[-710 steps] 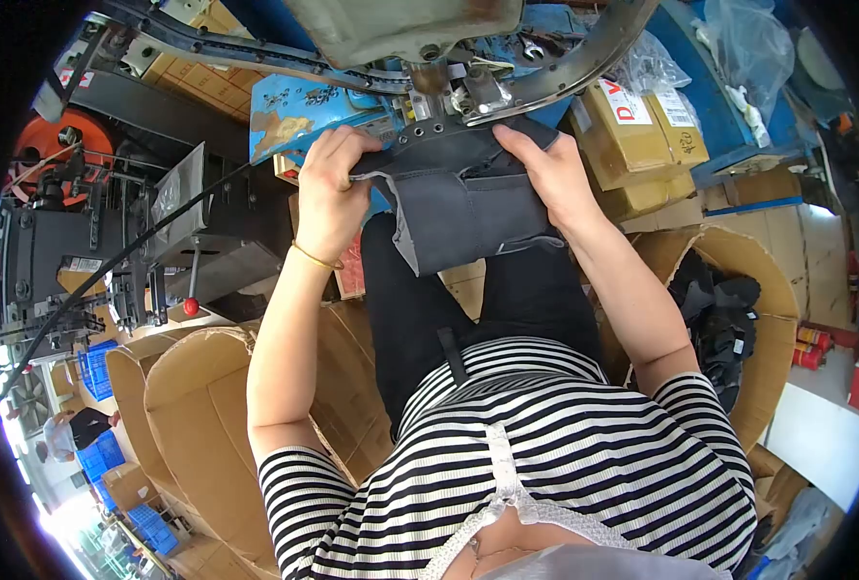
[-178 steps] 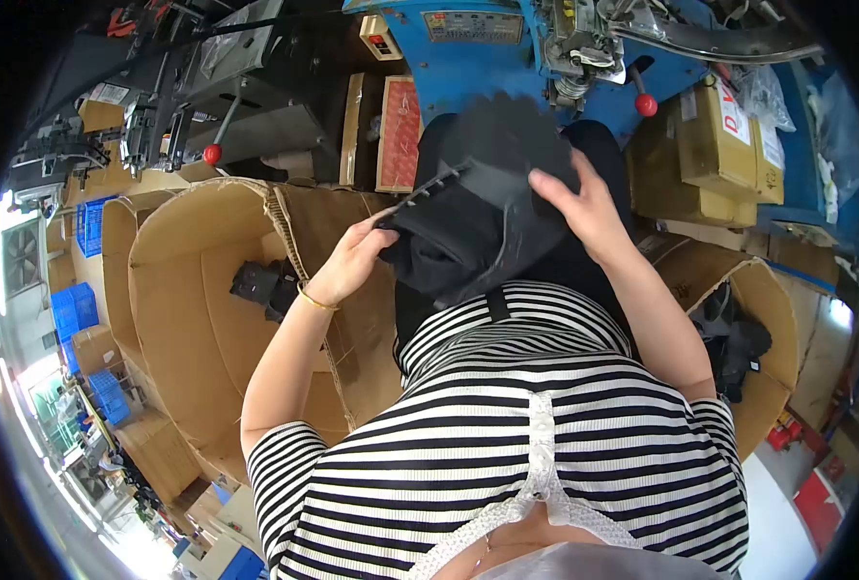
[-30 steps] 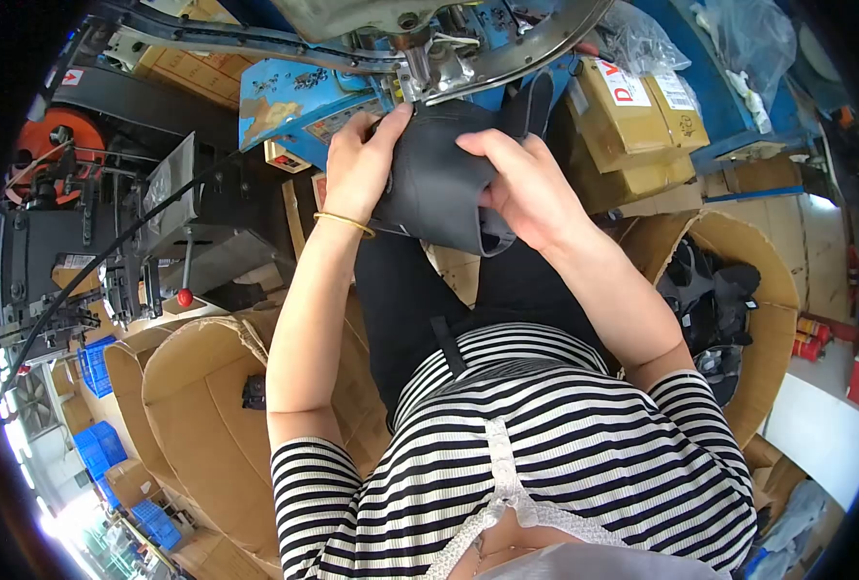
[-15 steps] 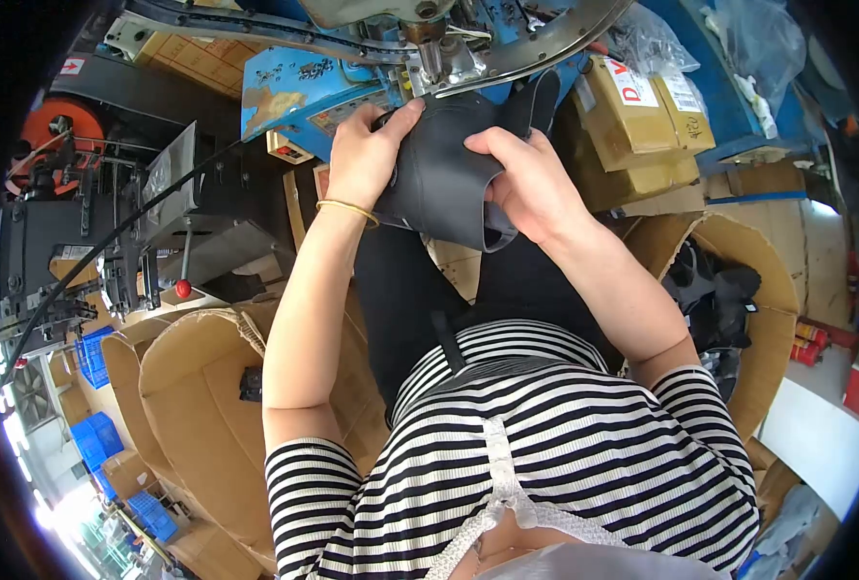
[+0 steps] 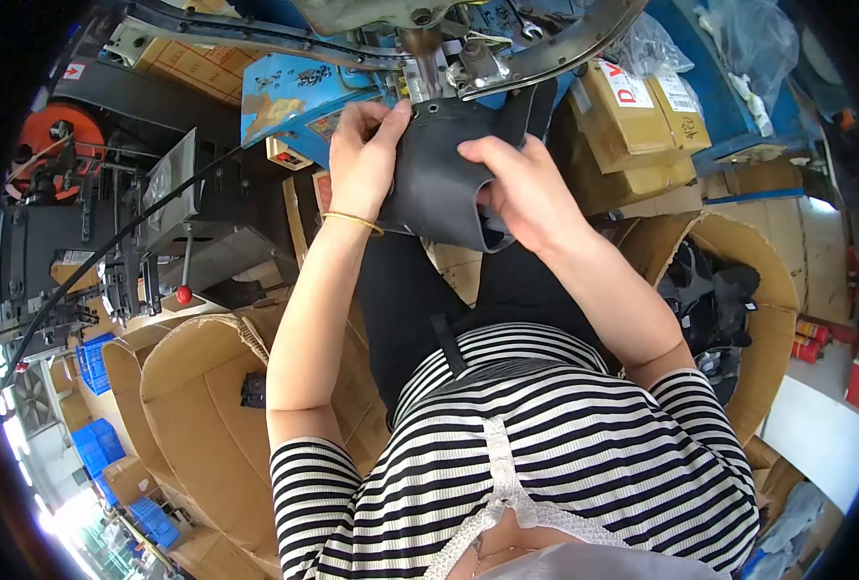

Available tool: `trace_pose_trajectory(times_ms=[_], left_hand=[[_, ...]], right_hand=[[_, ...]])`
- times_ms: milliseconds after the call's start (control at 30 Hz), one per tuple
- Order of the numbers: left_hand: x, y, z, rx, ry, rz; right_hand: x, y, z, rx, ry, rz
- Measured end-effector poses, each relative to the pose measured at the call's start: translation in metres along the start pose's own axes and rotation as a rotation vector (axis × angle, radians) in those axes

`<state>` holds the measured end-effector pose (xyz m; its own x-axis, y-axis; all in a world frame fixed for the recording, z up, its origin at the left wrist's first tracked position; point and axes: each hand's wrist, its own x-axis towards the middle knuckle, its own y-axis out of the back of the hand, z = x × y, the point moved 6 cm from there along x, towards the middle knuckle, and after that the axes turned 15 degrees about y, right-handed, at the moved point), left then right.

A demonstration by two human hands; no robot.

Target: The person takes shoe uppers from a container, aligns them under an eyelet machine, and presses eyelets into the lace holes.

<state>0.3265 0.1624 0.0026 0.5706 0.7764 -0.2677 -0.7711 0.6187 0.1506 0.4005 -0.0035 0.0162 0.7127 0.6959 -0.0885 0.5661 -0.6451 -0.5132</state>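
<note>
A black leather shoe upper point(image 5: 437, 174) is held between my two hands, its far edge under the metal head of an eyelet machine point(image 5: 428, 60). A small metal ring, like an eyelet point(image 5: 433, 108), shows near that edge. My left hand point(image 5: 364, 159) pinches the upper's left side, thumb on top near the machine head. On the right, my right hand point(image 5: 528, 193) grips the open rim, thumb on the outer face and fingers partly hidden inside. A black flap point(image 5: 540, 108) of the upper stands up at the far right.
Taped cardboard boxes point(image 5: 632, 116) stand right of the machine. A large carton point(image 5: 773, 290) of black pieces point(image 5: 710, 300) is by my right elbow; another open carton point(image 5: 202, 406) stands at my left. A red-knobbed lever point(image 5: 184, 294) juts from black machinery at left. A curved metal rail point(image 5: 574, 48) crosses ahead.
The upper has turned and shifted slightly in my hands. A metal ring now shows at its far edge. The machine's rail and head parts sit a little differently; both hands keep their hold.
</note>
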Motion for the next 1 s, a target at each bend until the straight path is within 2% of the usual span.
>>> trace_pose_trajectory(times_ms=[67, 200, 333, 500, 700, 733, 967, 1000], left_hand=[[-0.006, -0.003, 0.012, -0.083, -0.022, -0.060], [-0.001, -0.006, 0.016, -0.123, 0.168, -0.268], [0.005, -0.008, 0.013, -0.083, 0.253, -0.296], [0.007, -0.008, 0.021, -0.005, 0.186, -0.197], [0.001, -0.011, 0.014, 0.091, 0.080, -0.104], [0.000, -0.012, 0.014, 0.046, 0.105, -0.136], [0.014, 0.001, 0.006, -0.104, -0.004, 0.072], [0.015, 0.000, 0.003, -0.119, 0.039, 0.063]], right_hand=[[-0.008, -0.014, -0.003, -0.030, 0.059, -0.048], [-0.005, -0.029, 0.001, 0.008, 0.098, -0.069], [-0.002, -0.032, -0.002, -0.008, 0.046, -0.097], [-0.001, -0.026, -0.009, 0.127, -0.035, -0.085], [-0.004, -0.012, 0.005, 0.064, -0.026, 0.031], [-0.003, -0.015, 0.002, 0.075, -0.022, -0.005], [-0.004, -0.018, 0.002, 0.062, 0.017, 0.025], [-0.002, -0.016, 0.005, 0.061, 0.013, 0.008]])
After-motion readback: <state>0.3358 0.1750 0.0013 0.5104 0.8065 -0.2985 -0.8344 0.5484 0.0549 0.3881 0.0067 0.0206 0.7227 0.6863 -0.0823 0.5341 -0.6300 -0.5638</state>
